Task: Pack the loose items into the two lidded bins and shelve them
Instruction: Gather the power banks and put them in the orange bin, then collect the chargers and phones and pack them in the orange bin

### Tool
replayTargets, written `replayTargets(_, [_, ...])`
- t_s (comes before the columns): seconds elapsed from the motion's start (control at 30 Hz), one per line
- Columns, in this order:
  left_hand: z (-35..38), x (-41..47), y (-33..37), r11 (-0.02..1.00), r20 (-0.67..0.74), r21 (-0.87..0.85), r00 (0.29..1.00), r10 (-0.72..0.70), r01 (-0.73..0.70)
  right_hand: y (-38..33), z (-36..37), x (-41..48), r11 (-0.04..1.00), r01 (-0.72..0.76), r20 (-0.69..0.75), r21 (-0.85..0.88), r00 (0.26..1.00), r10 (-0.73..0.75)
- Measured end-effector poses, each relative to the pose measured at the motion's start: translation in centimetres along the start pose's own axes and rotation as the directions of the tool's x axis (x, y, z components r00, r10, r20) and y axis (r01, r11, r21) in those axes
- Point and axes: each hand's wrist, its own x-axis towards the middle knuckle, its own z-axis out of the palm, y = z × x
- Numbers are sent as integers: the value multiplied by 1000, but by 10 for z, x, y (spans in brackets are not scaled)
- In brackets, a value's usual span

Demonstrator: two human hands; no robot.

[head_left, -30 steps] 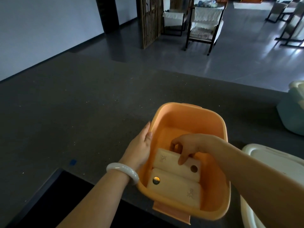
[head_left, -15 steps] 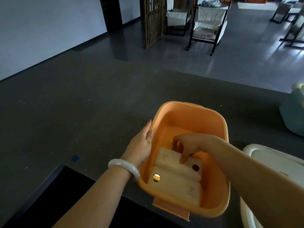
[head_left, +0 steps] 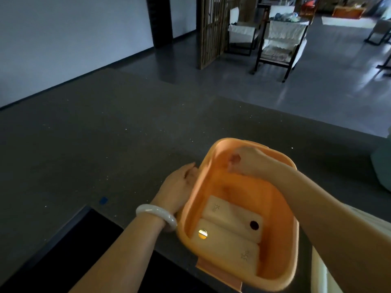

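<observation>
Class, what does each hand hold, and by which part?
Left hand rests flat on the left outer wall of the bin, near the rim. Right hand, curled, holds nothing.

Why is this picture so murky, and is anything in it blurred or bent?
Head view: the scene is dim, with daylight sheen only on the far floor; the bin stands out brightest; a disc on the near box glints; the right hand is smeared by blur; the wide lens leans the far chairs.

Motion blur smears the right hand (head_left: 246,161) at the orange bin's (head_left: 283,261) far rim, so its grip is unclear. The right edge cuts off a teal bin (head_left: 383,170). Print on the cream blocks (head_left: 230,216) is unreadable.
</observation>
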Motion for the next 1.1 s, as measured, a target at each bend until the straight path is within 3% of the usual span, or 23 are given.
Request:
replayTargets(0.07, [-15,-5,-8,988,-122,151,992,7,12,-25,-9,12,995,40,-89,91,996,-32])
replayTargets(0.13, [-33,-13,-21,937,-227,347,974,29,53,-56,-8,27,984,127,-65,127,991,-119])
replayTargets(0.23, [-60,-33,-50,765,-311,619,950,32,177,-103,12,44,958,286,80,15,955,-286])
replayTargets(0.3, [-78,-51,-71,680,-356,688,934,11,254,-135,32,52,906,419,209,-64,893,-398])
replayTargets(0.5, [-132,-126,-133,552,-534,658,834,-139,513,-251,93,57,718,675,478,-169,693,-539])
replayTargets(0.73, [-194,-220,-200,496,-688,486,665,-290,720,-383,157,42,494,833,542,-248,542,-642])
replayTargets(0.9, [-235,-273,-249,490,-713,374,582,-392,788,-461,197,37,452,873,590,-182,465,-660])
replayTargets(1.1, [-267,-325,-305,465,-763,195,432,-481,864,-538,255,28,426,894,627,-137,412,-662])
